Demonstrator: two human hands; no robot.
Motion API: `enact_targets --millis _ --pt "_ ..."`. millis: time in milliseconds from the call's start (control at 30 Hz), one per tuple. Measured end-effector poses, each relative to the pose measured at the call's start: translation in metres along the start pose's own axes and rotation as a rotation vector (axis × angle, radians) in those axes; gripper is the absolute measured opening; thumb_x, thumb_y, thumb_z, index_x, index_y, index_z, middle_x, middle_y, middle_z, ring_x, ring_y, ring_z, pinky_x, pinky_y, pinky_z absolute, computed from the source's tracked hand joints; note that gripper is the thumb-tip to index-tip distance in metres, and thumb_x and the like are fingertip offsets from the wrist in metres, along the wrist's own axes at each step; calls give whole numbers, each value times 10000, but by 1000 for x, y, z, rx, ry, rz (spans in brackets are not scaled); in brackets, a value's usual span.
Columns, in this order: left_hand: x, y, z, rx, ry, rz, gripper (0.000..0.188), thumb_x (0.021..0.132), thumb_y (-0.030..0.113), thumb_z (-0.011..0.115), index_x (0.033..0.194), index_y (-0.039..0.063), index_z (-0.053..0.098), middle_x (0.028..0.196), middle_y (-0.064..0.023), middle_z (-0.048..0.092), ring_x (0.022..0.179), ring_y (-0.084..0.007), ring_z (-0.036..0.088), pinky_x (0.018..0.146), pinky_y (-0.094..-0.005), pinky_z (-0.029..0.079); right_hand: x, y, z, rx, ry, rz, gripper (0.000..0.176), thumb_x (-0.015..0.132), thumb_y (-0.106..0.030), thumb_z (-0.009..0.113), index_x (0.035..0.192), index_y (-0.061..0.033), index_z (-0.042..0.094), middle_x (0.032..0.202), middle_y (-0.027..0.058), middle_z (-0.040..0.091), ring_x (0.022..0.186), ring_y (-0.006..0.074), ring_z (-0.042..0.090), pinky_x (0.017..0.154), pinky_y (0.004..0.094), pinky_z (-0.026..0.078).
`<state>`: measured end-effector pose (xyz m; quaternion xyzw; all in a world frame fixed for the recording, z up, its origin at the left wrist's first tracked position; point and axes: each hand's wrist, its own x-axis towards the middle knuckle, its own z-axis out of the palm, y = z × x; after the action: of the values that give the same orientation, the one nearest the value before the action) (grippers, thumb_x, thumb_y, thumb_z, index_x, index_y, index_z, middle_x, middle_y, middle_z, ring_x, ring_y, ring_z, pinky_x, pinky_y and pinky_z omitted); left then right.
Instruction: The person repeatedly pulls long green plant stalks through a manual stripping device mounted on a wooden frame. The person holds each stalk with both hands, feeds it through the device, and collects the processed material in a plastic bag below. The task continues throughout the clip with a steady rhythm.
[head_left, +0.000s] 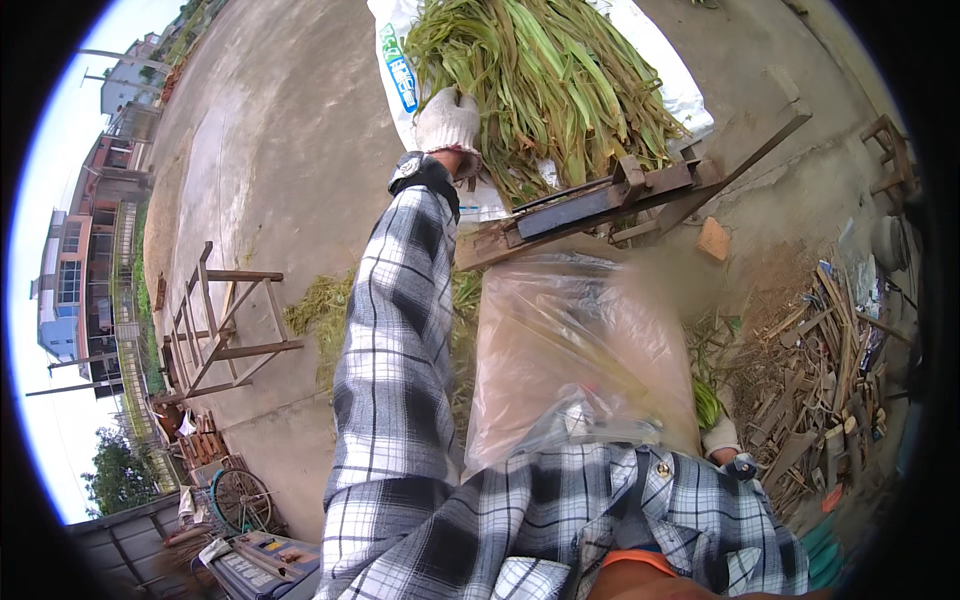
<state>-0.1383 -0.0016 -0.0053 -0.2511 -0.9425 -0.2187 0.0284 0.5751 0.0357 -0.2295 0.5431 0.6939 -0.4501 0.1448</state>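
My left hand (448, 124), in a white knit glove, reaches forward to the left edge of a heap of long green and browning leaves (555, 90). Its fingers touch the leaves, but their tips are hidden. The heap lies on a white woven sack (679, 82) with printing. Low at my right side, my gloved right hand (721, 439) is closed around a small bunch of green leaves (706, 405). Between my hands, a clear plastic sheet (555, 337) covers my lap. Just beyond it stands a narrow wooden bench (487, 247) carrying a dark metal bar (566, 214).
Leaf scraps (322, 304) litter the concrete at left, near an upturned wooden frame (225, 322). Split wood (817, 375) is heaped at right, with a brick (712, 240) nearer the bench. A bicycle wheel (240, 499) and cart (259, 562) stand at lower left.
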Motion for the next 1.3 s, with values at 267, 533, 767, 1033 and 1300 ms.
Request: enact_targets --millis 267,533,767,1033,1300 --pt "-81 -55 -37 -1689 -668 -839 163 1052 187 470 977 60 543 655 53 551 438 -59 468 386 -200 408 -14 -34 -10 -41 34 27 504 763 -161 791 1226 -50 628 1099 180 711 1010 368 675 882 412 526" --pt "-222 15 -5 -1987 -891 -890 186 1052 285 513 987 120 569 690 71 538 526 -56 504 468 -226 418 6 -58 -28 -37 110 -97 525 714 -199 799 1184 -24 643 1072 196 716 1007 357 681 864 403 534" --pt "-232 33 19 -1739 -676 -483 224 1035 265 543 987 48 575 788 -4 554 631 -107 513 571 -251 425 44 -81 -42 485 172 -167 595 759 73 734 1313 6 530 1222 93 673 1081 217 651 978 348 506" --pt "-342 51 -53 -459 -1030 637 288 1008 297 539 1114 42 619 914 -188 674 826 -340 683 726 -399 543 28 -318 -36 535 139 -1030 384 845 -23 756 1204 12 626 1127 89 715 1005 159 674 895 308 521" --pt "-341 2 -84 -586 -1342 829 385 991 192 518 1307 -23 558 1188 -201 652 1097 -328 642 947 -379 501 -15 -418 -39 -540 119 -1314 342 779 -245 757 1032 -30 674 899 200 691 830 381 655 731 433 539"
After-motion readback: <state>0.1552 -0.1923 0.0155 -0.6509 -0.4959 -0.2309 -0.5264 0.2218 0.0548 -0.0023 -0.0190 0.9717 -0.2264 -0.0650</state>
